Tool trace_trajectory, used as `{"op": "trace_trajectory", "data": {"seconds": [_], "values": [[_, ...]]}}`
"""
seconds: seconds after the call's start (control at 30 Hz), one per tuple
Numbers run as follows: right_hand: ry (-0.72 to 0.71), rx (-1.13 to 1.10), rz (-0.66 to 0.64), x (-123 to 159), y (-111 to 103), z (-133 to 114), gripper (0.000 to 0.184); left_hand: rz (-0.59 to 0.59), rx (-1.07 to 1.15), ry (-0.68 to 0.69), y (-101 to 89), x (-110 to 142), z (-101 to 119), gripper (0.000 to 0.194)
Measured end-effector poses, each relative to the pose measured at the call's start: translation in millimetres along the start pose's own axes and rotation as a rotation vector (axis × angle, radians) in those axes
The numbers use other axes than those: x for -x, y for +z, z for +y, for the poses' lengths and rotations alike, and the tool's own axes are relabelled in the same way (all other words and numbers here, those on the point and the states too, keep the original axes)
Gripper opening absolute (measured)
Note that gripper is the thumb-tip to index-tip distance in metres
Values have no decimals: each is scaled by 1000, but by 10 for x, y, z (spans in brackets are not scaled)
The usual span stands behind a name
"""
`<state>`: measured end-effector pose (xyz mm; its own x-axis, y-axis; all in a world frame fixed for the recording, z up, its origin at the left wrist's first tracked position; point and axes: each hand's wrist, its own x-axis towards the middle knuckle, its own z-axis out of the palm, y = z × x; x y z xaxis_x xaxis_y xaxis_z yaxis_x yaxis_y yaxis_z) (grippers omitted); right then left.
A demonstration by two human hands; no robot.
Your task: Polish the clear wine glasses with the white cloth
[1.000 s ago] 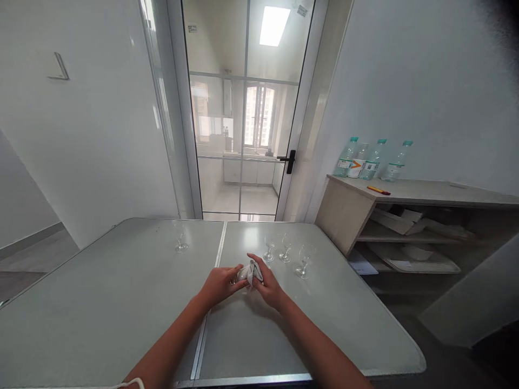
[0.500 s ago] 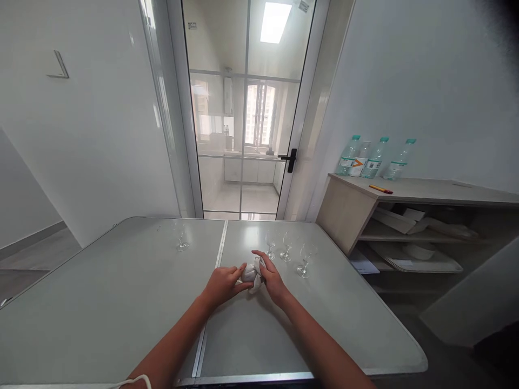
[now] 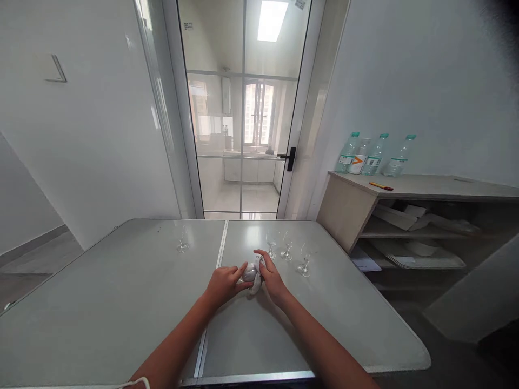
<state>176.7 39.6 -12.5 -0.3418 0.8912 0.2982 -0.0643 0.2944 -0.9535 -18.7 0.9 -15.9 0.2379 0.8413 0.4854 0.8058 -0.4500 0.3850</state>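
the left hand [image 3: 224, 283] is closed around a glass [image 3: 248, 272]; the right hand [image 3: 273, 280] grips a white cloth [image 3: 257, 284] against it.

This seems to be a room in a home or in a small office; I cannot tell which of the two. Through a tall glass door in a grey metal frame [image 3: 243, 116] one can see a kitchen-like room, with low white cabinets [image 3: 248, 169] and a bright window [image 3: 258, 113]. On the near side there are a plain white wall [image 3: 93, 129], a large grey-green table with metal edging [image 3: 138, 308] and an open beige wooden shelf unit [image 3: 349, 208].
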Motion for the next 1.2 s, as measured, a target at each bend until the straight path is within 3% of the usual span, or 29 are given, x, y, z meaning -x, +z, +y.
{"op": "trace_trajectory", "data": {"seconds": [0.1,0.27,0.33,0.43,0.53,0.6,0.7,0.8,0.87,0.97,1.1,1.2], "values": [[95,-73,3,3,-11,-25,46,-60,119,-66,-2,-15,34,54],[-103,20,-107,58,-101,-171,38,-489,834,-542,-71,-73,121,71],[-165,46,-155,90,-129,-187,35,-573,988,-643,-100,-84,141,73],[-222,103,-174,117,-134,-154,31,-513,956,-571,-121,-89,155,75],[-199,129,-99,86,-93,-96,33,-222,608,-352,-99,-71,113,66],[-126,70,-18,43,-57,-63,35,-42,297,-195,-63,-42,52,60],[47,-95,-8,-9,-29,-31,37,28,38,-49,-8,-6,-19,60],[139,-186,-73,-20,-42,-32,35,-26,90,-79,0,-21,29,50],[118,-169,-78,-10,-59,-55,31,-128,284,-189,-24,-55,112,49],[44,-86,-100,16,-82,-103,27,-325,677,-408,-74,-98,212,62],[-134,102,-154,73,-132,-126,25,-485,1020,-663,-132,-103,201,69],[-361,284,-197,112,-171,-110,23,-536,1097,-689,-169,-92,157,68]]}}
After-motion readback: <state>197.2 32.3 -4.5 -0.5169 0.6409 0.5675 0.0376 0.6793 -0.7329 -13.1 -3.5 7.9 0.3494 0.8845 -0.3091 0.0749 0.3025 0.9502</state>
